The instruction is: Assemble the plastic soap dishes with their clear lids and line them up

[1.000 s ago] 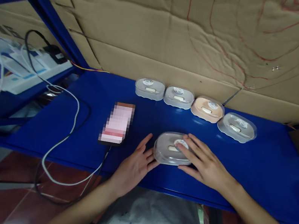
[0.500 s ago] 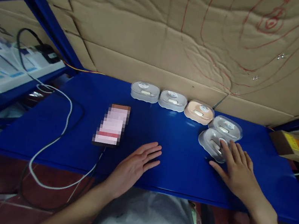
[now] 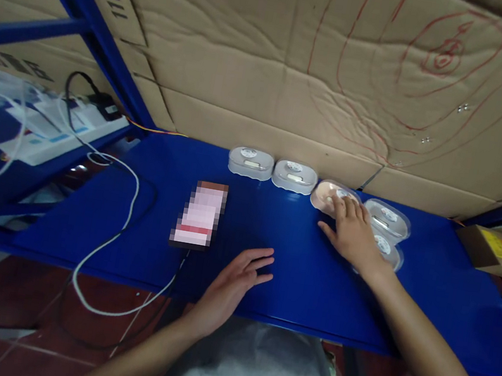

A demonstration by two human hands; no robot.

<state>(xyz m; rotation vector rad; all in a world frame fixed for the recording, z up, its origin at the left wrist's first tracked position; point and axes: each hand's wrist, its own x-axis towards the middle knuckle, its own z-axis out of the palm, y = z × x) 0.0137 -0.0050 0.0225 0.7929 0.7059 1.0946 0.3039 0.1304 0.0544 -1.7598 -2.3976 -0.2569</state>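
Observation:
My right hand [image 3: 353, 234] reaches over a peach oval plastic case [image 3: 323, 195], fingers stretched across its label and the thumb held apart. The fingertips appear to touch the case, without wrapping round it. Two similar grey cases with clear lids and round labels stand to its left: the far-left case [image 3: 249, 166] and its neighbour [image 3: 295, 179]. On the right, a grey case [image 3: 392, 223] sits behind another grey case [image 3: 394, 255], which my wrist partly covers. My left hand [image 3: 232, 284] hovers near the blue table's [image 3: 301, 292] front edge, fingers apart, holding nothing.
A phone [image 3: 201, 215] with a blurred screen lies left of my left hand, its cable [image 3: 134, 194] looping over the table edge. A cardboard wall [image 3: 235, 50] rises behind. Further left is a white power strip [image 3: 46, 144]; an open carton [image 3: 500, 252] stands at right.
My right hand has moved left and away from me, from the front grey case on the right to the peach case. My left hand stays nearly in place. The view has shifted slightly.

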